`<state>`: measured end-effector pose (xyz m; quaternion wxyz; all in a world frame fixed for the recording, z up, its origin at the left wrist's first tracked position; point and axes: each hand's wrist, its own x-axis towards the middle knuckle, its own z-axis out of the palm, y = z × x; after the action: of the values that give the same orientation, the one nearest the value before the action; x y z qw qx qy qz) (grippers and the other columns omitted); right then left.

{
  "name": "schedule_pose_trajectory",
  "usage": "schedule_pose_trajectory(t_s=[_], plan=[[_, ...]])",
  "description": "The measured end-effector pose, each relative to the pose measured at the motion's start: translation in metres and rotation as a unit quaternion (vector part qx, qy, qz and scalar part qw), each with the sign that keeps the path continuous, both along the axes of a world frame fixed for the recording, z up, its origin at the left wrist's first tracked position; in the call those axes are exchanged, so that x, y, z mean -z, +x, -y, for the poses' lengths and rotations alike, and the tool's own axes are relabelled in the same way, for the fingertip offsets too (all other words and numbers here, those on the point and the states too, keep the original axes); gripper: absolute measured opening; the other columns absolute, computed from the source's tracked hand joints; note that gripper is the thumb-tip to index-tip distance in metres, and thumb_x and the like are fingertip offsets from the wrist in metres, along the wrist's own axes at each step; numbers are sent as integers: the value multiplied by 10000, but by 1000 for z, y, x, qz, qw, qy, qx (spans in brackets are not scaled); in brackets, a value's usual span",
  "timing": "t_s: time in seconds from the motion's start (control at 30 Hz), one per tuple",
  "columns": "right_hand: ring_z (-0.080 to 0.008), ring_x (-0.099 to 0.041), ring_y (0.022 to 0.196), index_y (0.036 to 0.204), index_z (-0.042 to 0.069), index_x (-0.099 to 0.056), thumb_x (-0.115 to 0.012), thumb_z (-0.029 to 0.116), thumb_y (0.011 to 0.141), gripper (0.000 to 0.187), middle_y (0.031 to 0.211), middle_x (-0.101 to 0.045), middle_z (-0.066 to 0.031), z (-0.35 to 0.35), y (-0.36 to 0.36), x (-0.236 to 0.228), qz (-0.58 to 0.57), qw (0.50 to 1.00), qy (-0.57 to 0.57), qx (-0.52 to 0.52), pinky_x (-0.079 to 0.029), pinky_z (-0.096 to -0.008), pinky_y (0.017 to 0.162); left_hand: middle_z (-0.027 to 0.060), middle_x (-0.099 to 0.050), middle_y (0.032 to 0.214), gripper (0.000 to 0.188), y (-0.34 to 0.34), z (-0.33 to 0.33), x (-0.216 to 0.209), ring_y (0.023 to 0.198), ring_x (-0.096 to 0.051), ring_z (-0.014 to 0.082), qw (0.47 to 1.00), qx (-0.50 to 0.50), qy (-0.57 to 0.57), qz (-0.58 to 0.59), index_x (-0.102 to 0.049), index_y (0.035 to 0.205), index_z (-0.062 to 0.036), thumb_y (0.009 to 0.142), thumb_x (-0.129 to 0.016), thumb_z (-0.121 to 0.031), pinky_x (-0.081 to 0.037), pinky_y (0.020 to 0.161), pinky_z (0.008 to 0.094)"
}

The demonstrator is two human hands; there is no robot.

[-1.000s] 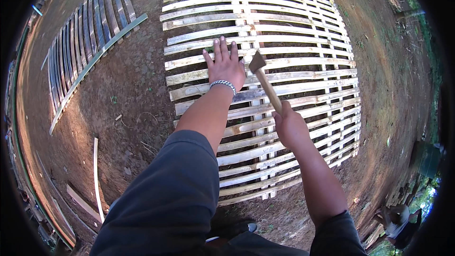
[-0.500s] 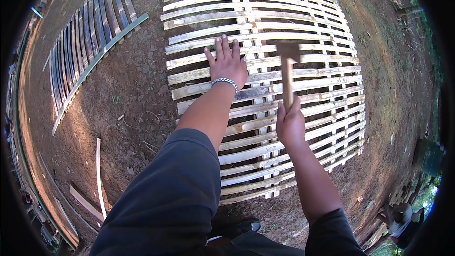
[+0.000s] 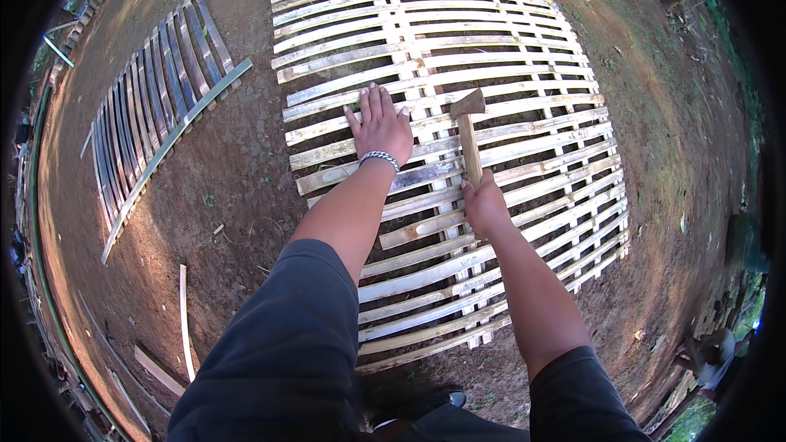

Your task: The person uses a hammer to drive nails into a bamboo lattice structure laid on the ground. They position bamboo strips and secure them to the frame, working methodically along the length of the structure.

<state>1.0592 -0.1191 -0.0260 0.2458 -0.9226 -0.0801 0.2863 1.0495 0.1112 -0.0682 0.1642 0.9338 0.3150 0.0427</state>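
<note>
Rn the L hand point(image 3: 383, 127) is resting palm-down on the slat panel point(image 3: 431, 172), fingers spread, gripping nothing; the R hand point(image 3: 485, 205) is clasping a hatchet point(image 3: 468, 143) by its handle, head above the panel nr L hand, contact unclear. L arm point(image 3: 344, 221) is blocking part of the panel, which is lying on dirt point(image 3: 237, 172); 2nd panel point(image 3: 182, 124) & loose strip point(image 3: 187, 319) are lying left, a person point(image 3: 717, 352) showing far right.
</note>
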Motion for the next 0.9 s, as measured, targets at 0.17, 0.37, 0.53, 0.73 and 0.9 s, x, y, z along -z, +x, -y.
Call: schedule_pose_trajectory(t_s=[0.17, 0.37, 0.53, 0.73, 0.9], plan=[[-518, -676, 1029, 1205, -44, -462, -578, 293, 1049, 390, 1053, -689, -351, 0, 0, 1, 4, 1000, -4, 4, -537, -559, 905, 165, -367, 1636, 531, 35, -27, -17, 1592, -182, 334, 997, -65, -4, 39, -468, 1478, -21, 1058, -492, -345, -11, 1275, 650], [-527, -683, 982, 1218, -18, -464, -553, 284, 1046, 359, 1014, -697, -347, -3, 2, -8, 9, 1000, -12, -2, -529, -591, 873, 173, -178, 1734, 675, 58, -42, -3, 1621, -67, 333, 994, -23, 87, -65, -248, 1653, -77, 1088, -377, -423, -25, 1275, 632], [-506, -692, 875, 1358, 45, -433, -526, 262, 1065, 377, 902, -708, -295, -20, 9, -45, 136, 986, 94, 17, -512, -593, 776, 172, -174, 1735, 644, 53, -45, -2, 1621, -67, 337, 992, -21, 101, -73, -266, 1651, -100, 1093, -357, -409, -30, 1271, 641], [-470, -707, 855, 1265, 5, -430, -527, 235, 1067, 319, 869, -701, -278, -14, 25, -20, 123, 992, 17, -12, -541, -557, 751, 183, -221, 1719, 626, 62, -40, 4, 1613, -112, 349, 992, -14, 117, -35, -296, 1642, -120, 1090, -381, -404, -75, 1264, 653], [-470, -718, 837, 1231, 0, -442, -547, 219, 1052, 302, 867, -703, -302, -25, 33, -44, 73, 995, 38, -47, -562, -544, 745, 191, -228, 1715, 627, 56, -49, 8, 1610, -129, 354, 990, -17, 135, -39, -297, 1642, -120, 1087, -396, -395, -78, 1264, 652]])
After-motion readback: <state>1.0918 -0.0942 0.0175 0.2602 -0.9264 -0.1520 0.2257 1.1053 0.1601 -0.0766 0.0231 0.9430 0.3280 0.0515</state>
